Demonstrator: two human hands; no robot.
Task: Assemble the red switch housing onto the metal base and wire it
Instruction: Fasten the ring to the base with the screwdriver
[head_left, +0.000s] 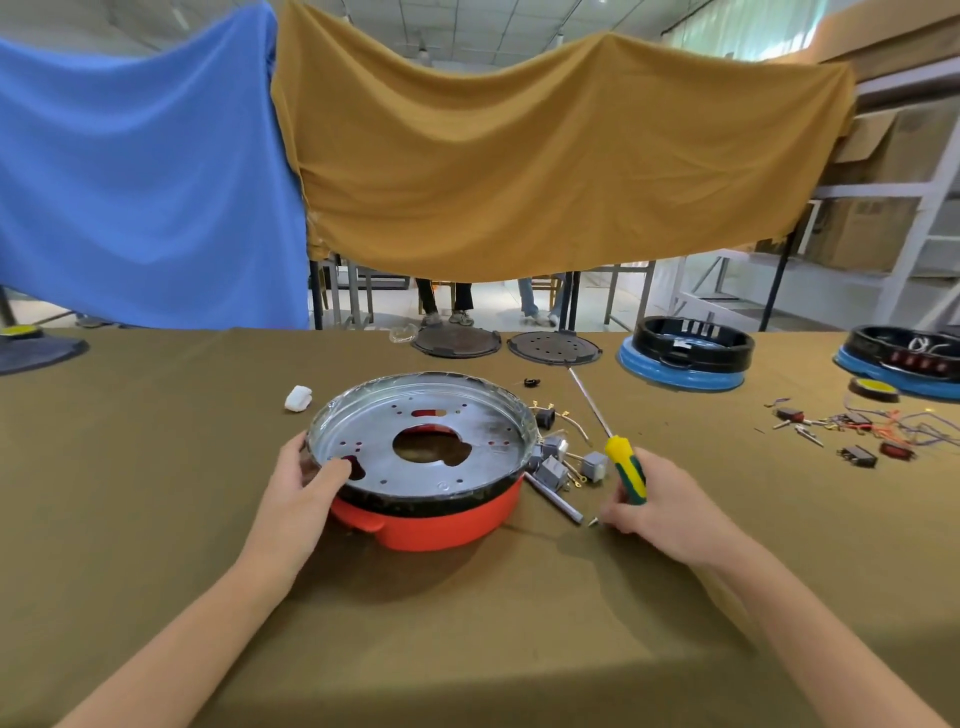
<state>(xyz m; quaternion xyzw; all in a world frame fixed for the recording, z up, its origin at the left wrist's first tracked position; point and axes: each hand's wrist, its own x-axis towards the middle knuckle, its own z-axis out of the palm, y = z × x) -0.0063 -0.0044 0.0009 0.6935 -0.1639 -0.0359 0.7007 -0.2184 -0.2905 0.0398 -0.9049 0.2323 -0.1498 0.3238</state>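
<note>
A round metal base (483, 415) with a large centre hole and several small holes sits inside a red housing (441, 530) at the table's middle. My left hand (306, 483) grips the left rim, thumb resting on the metal plate. My right hand (660, 504) holds a screwdriver (626, 470) with a yellow-green handle, its long shaft pointing away toward the back. The fingertips of that hand touch the cloth by a small screw (592, 521). Grey switch parts (553, 467) with wires and brass terminals lie between housing and right hand.
A white object (297, 398) lies left of the base. Two dark round plates (457, 343) sit at the back, and blue-black housings (685, 358) further right. Loose wires and red switches (852, 431) are scattered at right. A grey pen-like rod (553, 499) lies by the housing. Draped cloths hang behind.
</note>
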